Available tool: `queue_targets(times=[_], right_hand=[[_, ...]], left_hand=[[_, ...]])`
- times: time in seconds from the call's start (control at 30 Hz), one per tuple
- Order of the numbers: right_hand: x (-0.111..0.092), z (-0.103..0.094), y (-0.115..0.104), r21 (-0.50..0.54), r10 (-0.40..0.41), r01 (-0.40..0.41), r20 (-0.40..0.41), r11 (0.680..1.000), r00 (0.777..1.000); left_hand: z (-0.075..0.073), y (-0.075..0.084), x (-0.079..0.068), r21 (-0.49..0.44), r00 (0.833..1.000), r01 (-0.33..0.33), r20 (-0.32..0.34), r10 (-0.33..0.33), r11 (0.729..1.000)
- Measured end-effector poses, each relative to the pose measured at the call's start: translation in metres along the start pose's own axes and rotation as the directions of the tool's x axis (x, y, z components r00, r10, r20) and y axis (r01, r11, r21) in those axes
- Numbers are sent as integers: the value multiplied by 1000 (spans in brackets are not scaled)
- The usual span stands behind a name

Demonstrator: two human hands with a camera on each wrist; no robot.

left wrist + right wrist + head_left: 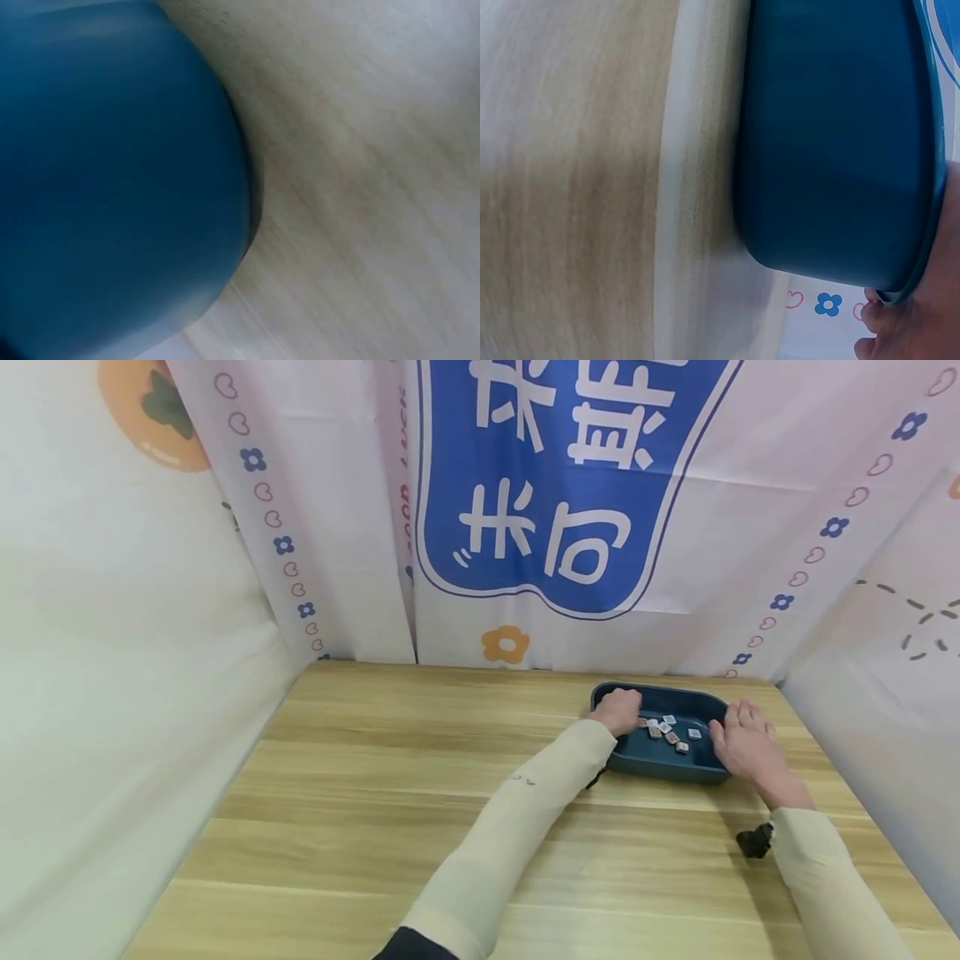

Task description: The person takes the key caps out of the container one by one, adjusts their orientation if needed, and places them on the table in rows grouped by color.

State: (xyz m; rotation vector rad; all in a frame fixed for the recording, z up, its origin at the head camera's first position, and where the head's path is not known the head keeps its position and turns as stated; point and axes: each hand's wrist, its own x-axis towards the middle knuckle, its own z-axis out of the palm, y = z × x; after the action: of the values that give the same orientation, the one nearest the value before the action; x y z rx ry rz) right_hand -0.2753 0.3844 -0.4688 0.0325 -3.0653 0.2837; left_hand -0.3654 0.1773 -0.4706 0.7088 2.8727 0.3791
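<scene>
A dark blue rectangular tray [667,768] with rounded corners and raised walls is at the far right of the table. Inside it lie several small square tiles [671,737], some white and some brownish. My left hand [617,712] grips the tray's left end, fingers curled over the rim. At the opposite end my right hand [747,745] holds the rim, thumb toward the inside and fingers along the outer wall. The right wrist view shows the tray wall [840,142] with fingers at its lip. In the blurred left wrist view the wall [127,172] fills the left side, that hand hidden.
The wood-grain table [360,810] extends to the left and front. A printed cloth [337,527] hangs right behind the tray, and white cloth walls [112,693] close in both sides. A small black device [754,841] sits at the right wrist.
</scene>
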Motion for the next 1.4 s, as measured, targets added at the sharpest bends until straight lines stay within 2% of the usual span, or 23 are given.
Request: queue_targets(times=[0.13,0.33,0.57,0.67,0.83,1.0,1.2,1.4], right_hand=[[-1,0,-1,12,11,-12,11,1000,1000],[-1,-1,0,17,24,-25,38,1000,999],[-2,1,1,-9,-21,21,6,1000,1000],[-3,1,2,-14,-25,25,21,1000,999],[-2,0,2,-7,-13,13,53,1000,999],[-3,-4,0,-6,-5,5,73,1000,997],[-5,-6,-1,2,-11,10,75,1000,997],[-5,-4,-1,19,-14,12,72,1000,997]], left_hand=[[1,0,0,23,1000,-2,-7,2,1000],[1,1,-1,7,1000,16,7,-16,1000],[-1,4,-5,16,999,45,26,-45,999],[-5,6,-8,24,999,41,32,-42,999],[-17,5,-10,38,999,-16,34,15,999],[-31,0,-11,18,995,-75,66,74,997],[-42,-8,-18,0,988,-152,28,152,988],[-50,-17,-29,-71,982,-186,20,188,980]])
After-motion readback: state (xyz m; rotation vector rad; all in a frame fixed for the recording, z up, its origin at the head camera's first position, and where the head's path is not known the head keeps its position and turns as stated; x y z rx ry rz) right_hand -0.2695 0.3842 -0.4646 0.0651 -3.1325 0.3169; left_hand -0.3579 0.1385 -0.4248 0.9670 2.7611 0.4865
